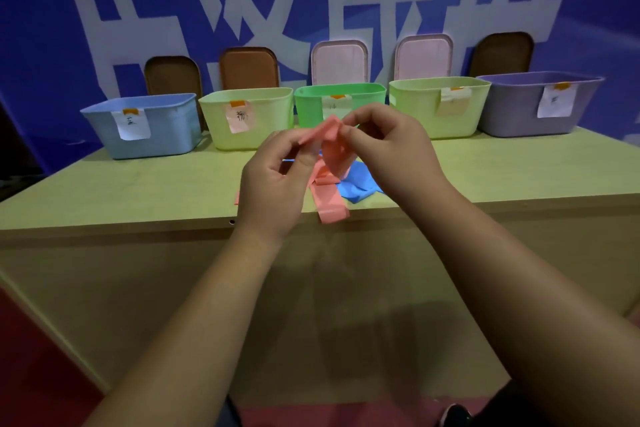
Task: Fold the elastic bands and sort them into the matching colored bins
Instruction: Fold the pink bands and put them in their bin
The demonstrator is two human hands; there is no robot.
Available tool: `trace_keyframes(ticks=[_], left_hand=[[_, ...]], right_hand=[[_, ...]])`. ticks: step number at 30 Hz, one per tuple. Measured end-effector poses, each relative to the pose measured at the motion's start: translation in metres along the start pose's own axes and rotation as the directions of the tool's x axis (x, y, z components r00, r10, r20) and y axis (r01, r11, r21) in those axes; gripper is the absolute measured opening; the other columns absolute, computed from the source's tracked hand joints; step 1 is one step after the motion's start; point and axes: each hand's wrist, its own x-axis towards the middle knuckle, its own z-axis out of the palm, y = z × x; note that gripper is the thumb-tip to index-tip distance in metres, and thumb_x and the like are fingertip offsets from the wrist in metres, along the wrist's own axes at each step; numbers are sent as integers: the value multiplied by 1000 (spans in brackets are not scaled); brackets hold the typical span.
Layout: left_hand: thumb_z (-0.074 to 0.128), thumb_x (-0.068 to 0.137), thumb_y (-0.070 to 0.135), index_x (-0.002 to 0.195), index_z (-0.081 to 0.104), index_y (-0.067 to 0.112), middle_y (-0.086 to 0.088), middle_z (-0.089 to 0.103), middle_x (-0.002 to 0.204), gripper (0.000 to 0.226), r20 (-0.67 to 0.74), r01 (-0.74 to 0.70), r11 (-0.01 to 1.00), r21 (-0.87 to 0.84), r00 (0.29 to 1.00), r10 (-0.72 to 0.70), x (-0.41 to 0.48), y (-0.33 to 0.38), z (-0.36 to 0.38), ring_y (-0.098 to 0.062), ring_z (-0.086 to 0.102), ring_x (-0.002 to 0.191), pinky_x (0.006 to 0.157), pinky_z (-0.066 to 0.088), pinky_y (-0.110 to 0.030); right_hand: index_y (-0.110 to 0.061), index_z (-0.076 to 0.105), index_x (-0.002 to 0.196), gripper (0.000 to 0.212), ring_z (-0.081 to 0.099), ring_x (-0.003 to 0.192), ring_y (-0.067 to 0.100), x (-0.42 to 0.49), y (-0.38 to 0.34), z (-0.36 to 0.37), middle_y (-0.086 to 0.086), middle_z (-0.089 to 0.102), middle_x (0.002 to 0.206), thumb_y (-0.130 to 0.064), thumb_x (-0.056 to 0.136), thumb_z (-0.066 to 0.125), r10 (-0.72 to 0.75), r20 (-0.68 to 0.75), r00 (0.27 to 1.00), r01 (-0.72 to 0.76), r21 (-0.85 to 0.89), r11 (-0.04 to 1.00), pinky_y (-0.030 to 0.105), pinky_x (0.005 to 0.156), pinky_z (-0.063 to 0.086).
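The handwriting on the paper labels (pixel 133 125) taped to the bins was too blurred to read. Much of the pink elastic band (pixel 334 152) was hidden behind the fingers. A pink sliver (pixel 237 198) showed past the outer edge of the left hand (pixel 273 180), but whether it belonged to the same band could not be told. The blue band (pixel 360 187) lay on the desk (pixel 138 191) partly covered by the pink one and by the right hand (pixel 391 149).

Both hands were raised above the near edge of the desk, forearms reaching in from below, knuckles toward the camera. The left hand pinched the folded top of the pink band between thumb and curled fingers. The right hand's curled fingertips gripped the same fold from the other side, the two hands almost touching. The rest of the band hung down in a loop, its tail draped over the desk's front edge.

Along the back stood a blue bin (pixel 145 135), a pale green bin (pixel 266 121), a bright green bin (pixel 308 107), another pale green bin (pixel 415 111) and a purple bin (pixel 512 107).
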Motion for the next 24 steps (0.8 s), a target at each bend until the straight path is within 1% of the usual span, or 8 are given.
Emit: trace_keyframes(ticks=[3,6,8,11,14,17,19,24], left_hand=[[58,109,35,109,75,26,3,77,98,19,-41,104,987,-119,993,-109,-4,11,-3,-17,73,97,83,63,-37],[57,109,35,102,77,24,-7,77,94,24,-29,182,965,-187,981,-191,-9,7,-5,-30,74,93,82,64,-46],[58,109,31,99,78,21,-7,77,89,25,-17,246,950,-193,967,-254,-17,-4,-4,-24,73,86,78,61,-45],[62,107,26,84,72,11,-3,68,72,29,-22,352,903,-248,930,-368,-31,-25,0,-17,63,71,71,54,-38],[68,103,29,86,72,12,1,61,68,24,3,447,847,-289,885,-466,-50,-44,3,-12,56,67,70,47,-33],[69,102,25,88,72,13,-1,58,69,18,75,526,772,-357,840,-538,-68,-54,7,-10,54,65,66,48,-28],[67,102,23,91,72,9,-2,59,70,19,122,561,751,-348,821,-557,-80,-61,9,-10,57,62,59,50,-24],[66,103,19,90,74,5,-5,64,72,20,161,612,746,-263,790,-591,-109,-86,12,-14,65,65,54,56,-28]], right_hand=[[-22,75,94,7,71,77,13,-14,-3,0,-2,75,80,-18,97,71,12,53,999,-15,57,998,34,74,58],[-25,75,93,8,71,80,20,-28,7,7,0,74,82,-19,97,70,72,99,992,-80,80,994,44,79,61],[-23,74,91,8,70,72,20,-37,18,13,-2,71,76,-19,97,70,118,136,984,-133,109,985,47,73,61],[-21,72,94,5,60,63,12,-54,37,21,-10,64,72,-20,98,70,202,192,960,-222,92,971,34,66,53],[-21,73,98,3,54,63,13,-72,52,28,-11,58,70,-20,99,70,266,282,922,-304,101,947,34,62,48],[-16,71,99,4,53,61,16,-88,67,34,-7,57,66,-14,101,68,298,328,897,-358,141,923,34,58,47],[-17,72,99,7,56,62,16,-99,79,37,-5,60,69,-12,100,68,309,327,893,-369,138,919,35,60,50],[-28,76,103,18,70,84,13,-131,110,43,-8,75,91,-13,97,69,333,252,909,-355,44,934,39,82,61]])
